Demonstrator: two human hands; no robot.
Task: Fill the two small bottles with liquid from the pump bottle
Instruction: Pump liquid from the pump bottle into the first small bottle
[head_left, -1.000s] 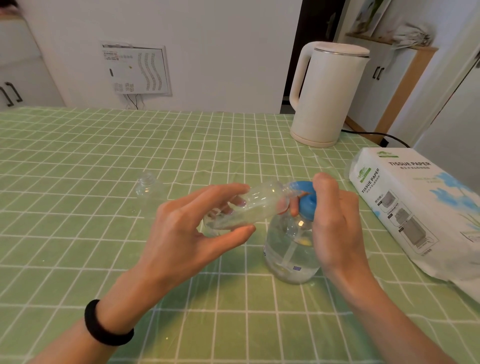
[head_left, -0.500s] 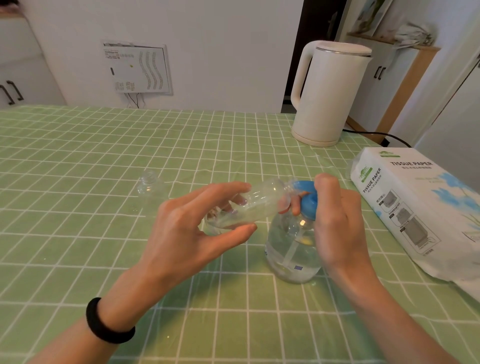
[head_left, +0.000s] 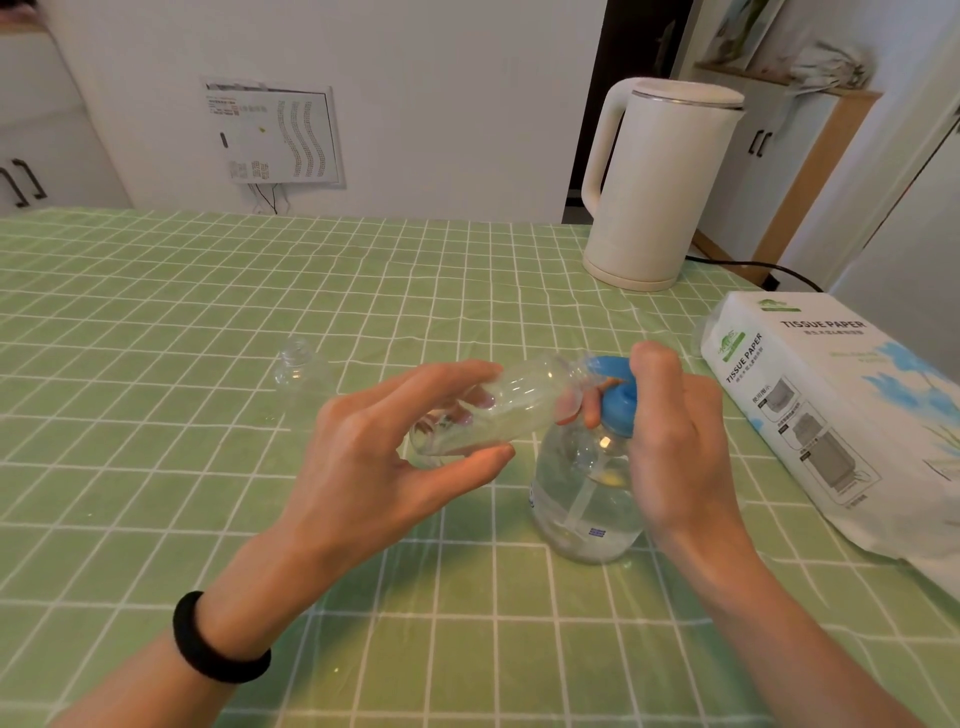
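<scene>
Hands meet at a pump bottle (head_left: 582, 509) standing on a green checked desk (head_left: 156, 467). My left grip (head_left: 374, 457) is curled, thumb below and fingers above, round a clear small bottle (head_left: 519, 405), held tilted almost on its side with its mouth up against the nozzle. My right grip (head_left: 675, 441) is curled over the blue pump head (head_left: 618, 402), with fingertips tucked under it beside the nozzle.

Over the last second almost nothing has moved. Both grips keep the same hold, the small bottle has stayed at the nozzle, and the pump head sits about where it was. The thin pale pool along the small bottle's lower side looks hardly any larger.

I judge this bottle is still far from full and needs many more presses. The second small bottle (head_left: 298, 364) stands uncapped and apparently empty, well apart to the left, untouched. The pump bottle itself looks low on liquid, which may slow each stroke.
</scene>
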